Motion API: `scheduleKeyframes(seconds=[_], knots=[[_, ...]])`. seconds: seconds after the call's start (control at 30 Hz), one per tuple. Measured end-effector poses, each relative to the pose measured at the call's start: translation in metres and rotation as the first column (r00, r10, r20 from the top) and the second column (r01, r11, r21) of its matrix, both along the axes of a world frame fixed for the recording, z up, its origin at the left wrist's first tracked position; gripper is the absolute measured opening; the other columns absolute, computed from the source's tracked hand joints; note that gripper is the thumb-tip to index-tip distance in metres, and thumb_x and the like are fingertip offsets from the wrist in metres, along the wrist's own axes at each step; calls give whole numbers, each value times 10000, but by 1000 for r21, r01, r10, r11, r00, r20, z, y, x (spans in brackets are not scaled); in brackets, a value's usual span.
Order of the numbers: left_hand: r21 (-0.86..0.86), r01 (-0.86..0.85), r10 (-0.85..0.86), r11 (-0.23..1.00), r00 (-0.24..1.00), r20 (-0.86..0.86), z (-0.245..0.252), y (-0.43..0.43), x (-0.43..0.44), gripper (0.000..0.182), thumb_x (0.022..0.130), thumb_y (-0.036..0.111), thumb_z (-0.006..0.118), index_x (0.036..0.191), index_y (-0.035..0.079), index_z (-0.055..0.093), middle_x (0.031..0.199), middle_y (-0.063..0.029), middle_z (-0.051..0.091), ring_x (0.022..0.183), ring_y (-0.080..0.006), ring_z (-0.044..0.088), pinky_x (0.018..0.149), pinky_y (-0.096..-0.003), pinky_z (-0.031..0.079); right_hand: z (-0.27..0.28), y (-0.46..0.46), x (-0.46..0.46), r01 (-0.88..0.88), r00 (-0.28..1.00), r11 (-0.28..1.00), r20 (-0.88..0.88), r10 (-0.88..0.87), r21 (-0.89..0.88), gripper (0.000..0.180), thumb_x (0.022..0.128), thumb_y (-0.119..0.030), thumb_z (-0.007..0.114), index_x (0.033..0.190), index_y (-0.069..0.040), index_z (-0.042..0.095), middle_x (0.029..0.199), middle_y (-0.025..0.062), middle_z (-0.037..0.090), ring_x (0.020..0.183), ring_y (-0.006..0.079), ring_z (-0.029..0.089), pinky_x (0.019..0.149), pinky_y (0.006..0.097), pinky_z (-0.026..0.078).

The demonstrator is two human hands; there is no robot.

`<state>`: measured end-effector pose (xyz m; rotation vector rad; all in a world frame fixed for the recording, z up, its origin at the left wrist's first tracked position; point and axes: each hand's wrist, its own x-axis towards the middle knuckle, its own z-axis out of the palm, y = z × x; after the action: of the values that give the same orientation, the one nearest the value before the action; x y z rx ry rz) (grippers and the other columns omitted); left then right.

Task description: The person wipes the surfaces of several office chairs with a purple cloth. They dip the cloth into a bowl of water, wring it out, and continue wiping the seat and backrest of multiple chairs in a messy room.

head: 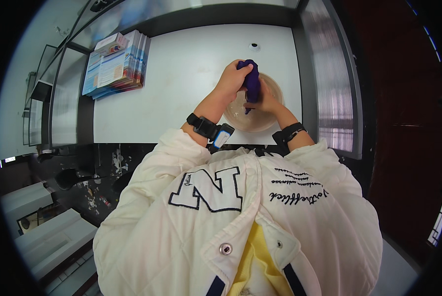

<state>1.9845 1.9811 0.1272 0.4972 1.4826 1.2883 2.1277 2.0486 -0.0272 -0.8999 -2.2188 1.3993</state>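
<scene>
A bunched dark purple cloth (pixel 252 87) is gripped between both of my hands above a round, pale basin (pixel 276 82). My left hand (pixel 233 77) holds the cloth's upper end, its thumb pressed on top. Lower down, my right hand (pixel 266 97) wraps the cloth from the right side. A small tail of fabric hangs below the fingers, over the basin's inside. Glints show in the basin, which looks to hold liquid, though the hands cover part of it.
The basin stands on a white desk (pixel 184 74) with dark-framed partitions, one being a ribbed translucent panel (pixel 337 81) at right. Stacked booklets (pixel 113 70) with a small box (pixel 111 43) on top lie at the left. A round cable-hole grommet (pixel 254 47) sits behind the basin.
</scene>
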Motion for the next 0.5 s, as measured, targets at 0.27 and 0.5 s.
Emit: scheduleKeyframes(seconds=[0.27, 0.5], knots=[[57, -73, 64, 996, 987, 150, -7, -7, -26, 268, 951, 228, 557, 1142, 40, 554, 945, -80, 636, 738, -171, 621, 521, -262, 519, 60, 13, 5, 64, 988, 995, 133, -75, 81, 372, 774, -27, 672, 1143, -54, 626, 1154, 199, 633, 1081, 342, 613, 895, 368, 490], [-198, -18, 42, 980, 992, 117, -61, -23, -55, 268, 972, 199, 508, 1194, 53, 540, 1081, -96, 609, 958, -209, 601, 681, -326, 579, 84, 15, 7, 334, 915, 922, 167, -368, 197, 247, 774, 17, 604, 1019, -1, 618, 962, 217, 674, 923, 372, 652, 810, 373, 510]])
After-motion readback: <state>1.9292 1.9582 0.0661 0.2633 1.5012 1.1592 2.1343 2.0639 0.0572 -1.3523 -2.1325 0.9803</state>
